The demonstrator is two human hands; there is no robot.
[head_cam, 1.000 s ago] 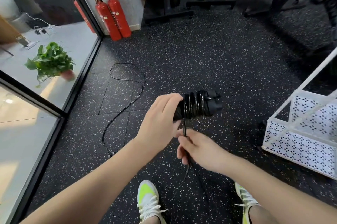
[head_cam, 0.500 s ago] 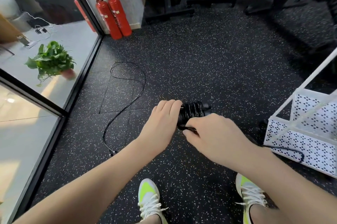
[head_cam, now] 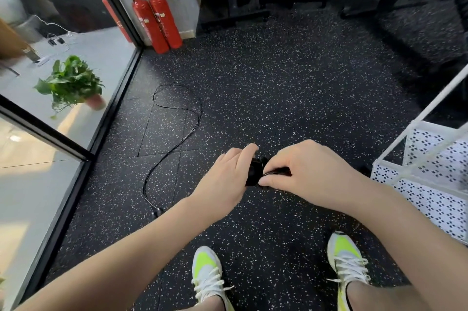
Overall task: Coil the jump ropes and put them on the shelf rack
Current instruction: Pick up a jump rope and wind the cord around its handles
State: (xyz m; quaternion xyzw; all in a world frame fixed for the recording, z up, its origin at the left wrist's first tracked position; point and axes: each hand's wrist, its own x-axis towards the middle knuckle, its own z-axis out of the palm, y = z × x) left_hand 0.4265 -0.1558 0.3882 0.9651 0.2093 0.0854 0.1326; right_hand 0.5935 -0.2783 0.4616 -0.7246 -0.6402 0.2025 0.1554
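Left hand (head_cam: 226,179) wrapped round coiled rope (head_cam: 254,174), held above floor (head_cam: 278,87) mid-frame. Right hand (head_cam: 307,171) pinching rope strand (black, thin) against the coil. Second rope (head_cam: 177,133) loose on floor toward left edge. Rack (head_cam: 425,179) at right edge. Extinguishers (head_cam: 157,19) in far left corner.

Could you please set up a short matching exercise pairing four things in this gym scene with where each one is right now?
Things:
1. coiled jump rope
2. loose jump rope
3. fire extinguishers
4. white shelf rack

Places:
A. standing against the wall by the glass corner
B. on the floor to the person's right
C. gripped between the left hand and the right hand
D. lying uncoiled on the speckled floor

Pairs: 1-C, 2-D, 3-A, 4-B
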